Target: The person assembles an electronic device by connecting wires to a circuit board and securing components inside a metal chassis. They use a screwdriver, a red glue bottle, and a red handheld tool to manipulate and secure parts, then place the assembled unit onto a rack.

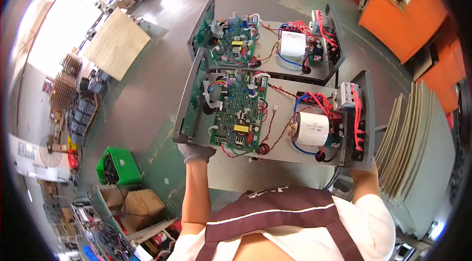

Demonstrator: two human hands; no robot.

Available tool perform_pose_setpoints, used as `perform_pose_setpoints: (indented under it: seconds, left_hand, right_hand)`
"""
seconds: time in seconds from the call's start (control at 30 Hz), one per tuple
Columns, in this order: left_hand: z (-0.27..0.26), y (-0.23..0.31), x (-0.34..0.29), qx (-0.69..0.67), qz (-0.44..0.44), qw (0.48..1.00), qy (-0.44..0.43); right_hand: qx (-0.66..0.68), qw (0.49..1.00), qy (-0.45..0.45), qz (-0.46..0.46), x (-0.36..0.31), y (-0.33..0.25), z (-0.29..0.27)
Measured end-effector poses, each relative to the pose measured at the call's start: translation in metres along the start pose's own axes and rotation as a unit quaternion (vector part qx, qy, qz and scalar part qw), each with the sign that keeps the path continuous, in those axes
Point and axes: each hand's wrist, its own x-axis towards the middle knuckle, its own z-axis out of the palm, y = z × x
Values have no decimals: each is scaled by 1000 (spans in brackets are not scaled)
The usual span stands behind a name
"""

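At frame centre, the grey-gloved left hand (197,153) and mostly hidden right hand (366,174) flank the nearer open grey-metal chassis (281,114), presumably balancing it; finger closure can't be told.

Two hands (196,153) are showing. At and beyond the fingers, two open chassis units (281,114) are being counted, together carrying four grey end panels (368,113), two large green circuit boards (228,108), two white cylinders (311,129), two yellow transformers (241,128) and two pale breaker blocks (346,95). Left of the fingers, one green crate (128,163) is standing; right of them, one stack of sheets (412,138) is standing, packed too tightly to count
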Motion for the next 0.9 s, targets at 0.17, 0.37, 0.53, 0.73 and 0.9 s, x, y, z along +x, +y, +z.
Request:
perform_pose_setpoints:
  seconds: [0.17, 0.37, 0.53, 0.73, 0.9]
  left_hand:
    - [3, -4, 22, -33, 22, 995, -95]
    - [12, -10, 14, -113, -16, 986, -123]
    - [-14, -11, 31, -35, 7, 996, -76]
    - [-23, -9, 49, -9, -58, 991, -121]
    - [-15, -7, 29, -34, -84, 991, -94]
  right_hand:
    - [24, 999, -24, -10, 18, -1, 50]
    - [65, 997, -32, -11, 34, -2, 93]
    - [100, 993, -62, 3, 40, 1, 125]
    - [131, 987, -91, 15, -19, 12, 35]
    - [-117, 991, -21, 61, -195, 94, -130]
